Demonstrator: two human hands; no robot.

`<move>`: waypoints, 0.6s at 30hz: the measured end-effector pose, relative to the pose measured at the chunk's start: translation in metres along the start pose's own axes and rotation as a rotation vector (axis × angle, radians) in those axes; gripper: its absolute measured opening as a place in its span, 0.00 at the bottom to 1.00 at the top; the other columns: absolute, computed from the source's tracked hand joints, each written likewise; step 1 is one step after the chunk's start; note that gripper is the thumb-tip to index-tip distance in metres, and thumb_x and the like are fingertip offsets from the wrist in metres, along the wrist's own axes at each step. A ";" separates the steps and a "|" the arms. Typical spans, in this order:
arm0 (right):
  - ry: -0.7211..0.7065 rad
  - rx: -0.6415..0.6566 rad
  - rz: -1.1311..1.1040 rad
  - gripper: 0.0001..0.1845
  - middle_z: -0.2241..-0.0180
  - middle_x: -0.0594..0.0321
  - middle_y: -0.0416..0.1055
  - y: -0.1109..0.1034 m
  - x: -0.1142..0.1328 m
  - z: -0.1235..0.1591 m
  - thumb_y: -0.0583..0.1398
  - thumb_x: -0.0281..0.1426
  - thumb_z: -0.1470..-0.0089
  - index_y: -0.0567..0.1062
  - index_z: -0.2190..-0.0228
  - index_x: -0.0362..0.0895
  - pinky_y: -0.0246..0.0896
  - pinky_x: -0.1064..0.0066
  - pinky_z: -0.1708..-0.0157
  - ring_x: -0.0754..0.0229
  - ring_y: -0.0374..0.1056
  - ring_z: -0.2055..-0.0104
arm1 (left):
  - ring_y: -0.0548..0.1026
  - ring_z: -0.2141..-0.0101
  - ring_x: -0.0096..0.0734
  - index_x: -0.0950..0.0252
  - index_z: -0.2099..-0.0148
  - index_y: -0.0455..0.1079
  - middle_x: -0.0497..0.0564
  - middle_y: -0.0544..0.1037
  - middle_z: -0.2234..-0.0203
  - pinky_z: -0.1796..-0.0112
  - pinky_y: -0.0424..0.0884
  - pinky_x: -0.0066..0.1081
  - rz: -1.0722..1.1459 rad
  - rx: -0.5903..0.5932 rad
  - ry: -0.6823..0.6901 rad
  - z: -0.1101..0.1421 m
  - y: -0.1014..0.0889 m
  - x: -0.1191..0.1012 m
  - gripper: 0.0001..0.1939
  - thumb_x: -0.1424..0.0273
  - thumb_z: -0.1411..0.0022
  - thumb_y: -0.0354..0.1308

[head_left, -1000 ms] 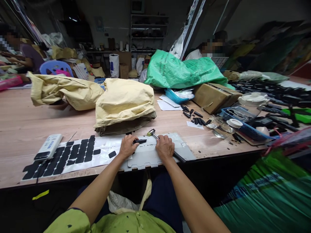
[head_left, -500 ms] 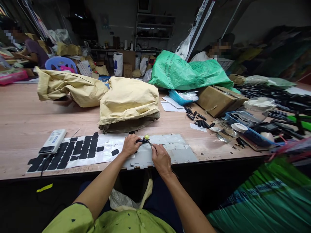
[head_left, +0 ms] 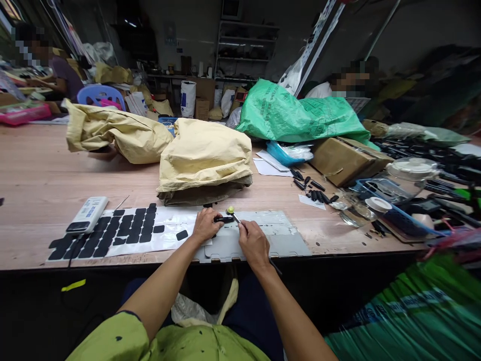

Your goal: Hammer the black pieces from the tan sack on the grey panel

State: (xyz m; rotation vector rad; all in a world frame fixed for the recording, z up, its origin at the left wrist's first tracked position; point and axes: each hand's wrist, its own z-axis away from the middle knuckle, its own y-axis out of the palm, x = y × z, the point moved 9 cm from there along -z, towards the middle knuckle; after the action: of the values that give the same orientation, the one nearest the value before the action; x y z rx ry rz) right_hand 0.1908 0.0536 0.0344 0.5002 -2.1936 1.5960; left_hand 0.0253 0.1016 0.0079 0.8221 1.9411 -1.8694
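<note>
Sleeve (head_left: 112, 336) and forearms (head_left: 161, 291) fill the near part of my view, cut off at the bottom. Past them runs the front edge of the table (head_left: 326, 235), which the gray board (head_left: 285, 245) reaches. Over that board I see the right hand (head_left: 254, 243) clenched around a hammer (head_left: 230, 210), its yellow-green head just beside a slim black part (head_left: 224, 219). The left hand (head_left: 205, 224) pinches that part by its left end; the fingers cover that end, and I can't tell whether hammer and part touch. Most of the hammer's handle is hidden in the fist. To the left, a white sheet (head_left: 165, 245) of black pads (head_left: 148, 215) and a white device (head_left: 88, 213) take up the edge; to the right, bare wood gives me room as far as the blue basket (head_left: 400, 218). Beyond the hands a yellowish bag (head_left: 205, 153) closes in, its underside shadowed. Farther back lie a cardboard box (head_left: 336, 163) and a green sack (head_left: 296, 115), which partly hides a person in white (head_left: 318, 90).
</note>
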 end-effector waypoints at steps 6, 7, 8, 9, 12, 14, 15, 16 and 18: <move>0.126 0.000 0.265 0.11 0.62 0.56 0.71 -0.001 -0.041 -0.036 0.56 0.30 0.41 0.78 0.60 0.44 0.51 0.67 0.64 0.55 0.63 0.60 | 0.68 0.59 0.37 0.59 0.57 0.75 0.49 0.73 0.66 0.55 0.61 0.36 0.006 0.012 0.008 -0.001 0.002 0.002 0.09 0.67 0.42 0.60; 0.137 -0.004 0.282 0.11 0.61 0.55 0.71 0.000 -0.045 -0.038 0.56 0.30 0.41 0.78 0.60 0.43 0.50 0.66 0.63 0.54 0.62 0.59 | 0.68 0.59 0.37 0.58 0.57 0.75 0.49 0.73 0.66 0.55 0.61 0.36 0.004 0.018 0.011 -0.001 0.002 0.001 0.09 0.67 0.41 0.59; 0.140 -0.015 0.292 0.11 0.61 0.55 0.71 0.001 -0.048 -0.038 0.56 0.30 0.41 0.77 0.59 0.43 0.50 0.66 0.63 0.53 0.62 0.58 | 0.68 0.59 0.37 0.58 0.57 0.75 0.49 0.73 0.66 0.55 0.61 0.37 -0.001 0.025 0.013 -0.001 0.002 0.001 0.09 0.66 0.41 0.59; 0.138 -0.028 0.302 0.12 0.60 0.54 0.70 0.003 -0.049 -0.038 0.56 0.30 0.41 0.77 0.58 0.43 0.50 0.65 0.63 0.52 0.62 0.57 | 0.67 0.58 0.37 0.58 0.58 0.75 0.49 0.73 0.65 0.55 0.60 0.37 -0.008 0.033 0.016 -0.001 0.002 0.000 0.09 0.66 0.40 0.58; 0.112 -0.054 0.352 0.12 0.59 0.53 0.69 0.006 -0.048 -0.035 0.56 0.32 0.40 0.75 0.57 0.43 0.49 0.64 0.63 0.52 0.60 0.57 | 0.67 0.57 0.37 0.58 0.57 0.75 0.49 0.73 0.63 0.54 0.60 0.37 -0.030 0.051 0.020 0.000 0.002 -0.002 0.09 0.65 0.38 0.56; 0.099 -0.045 0.375 0.11 0.60 0.53 0.68 0.008 -0.046 -0.034 0.56 0.32 0.40 0.74 0.58 0.43 0.48 0.64 0.64 0.52 0.60 0.57 | 0.66 0.57 0.37 0.57 0.57 0.74 0.49 0.73 0.63 0.54 0.59 0.37 -0.043 0.057 0.020 0.001 0.002 -0.002 0.10 0.64 0.36 0.53; 0.096 -0.039 0.383 0.11 0.60 0.53 0.68 0.009 -0.046 -0.034 0.56 0.32 0.40 0.74 0.58 0.43 0.48 0.65 0.64 0.52 0.60 0.57 | 0.66 0.57 0.37 0.57 0.57 0.74 0.49 0.73 0.62 0.54 0.59 0.37 -0.049 0.059 0.020 0.001 0.002 -0.001 0.11 0.64 0.36 0.53; 0.095 -0.036 0.391 0.11 0.60 0.53 0.68 0.009 -0.045 -0.034 0.55 0.32 0.40 0.74 0.57 0.43 0.48 0.65 0.64 0.52 0.60 0.57 | 0.66 0.57 0.37 0.58 0.57 0.74 0.49 0.73 0.62 0.54 0.59 0.37 -0.055 0.060 0.020 0.000 0.003 -0.001 0.11 0.64 0.35 0.52; 0.094 -0.037 0.404 0.11 0.59 0.53 0.68 0.008 -0.044 -0.035 0.55 0.32 0.40 0.73 0.58 0.43 0.48 0.65 0.65 0.51 0.60 0.57 | 0.66 0.57 0.37 0.58 0.57 0.74 0.50 0.73 0.62 0.54 0.59 0.38 -0.062 0.063 0.023 -0.002 0.004 -0.001 0.12 0.64 0.35 0.51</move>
State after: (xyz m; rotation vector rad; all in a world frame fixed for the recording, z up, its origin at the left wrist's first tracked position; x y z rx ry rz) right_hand 0.2287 0.0917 0.0157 -0.0363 -2.3512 1.7255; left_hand 0.0287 0.1036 0.0058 0.8145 1.9511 -1.9747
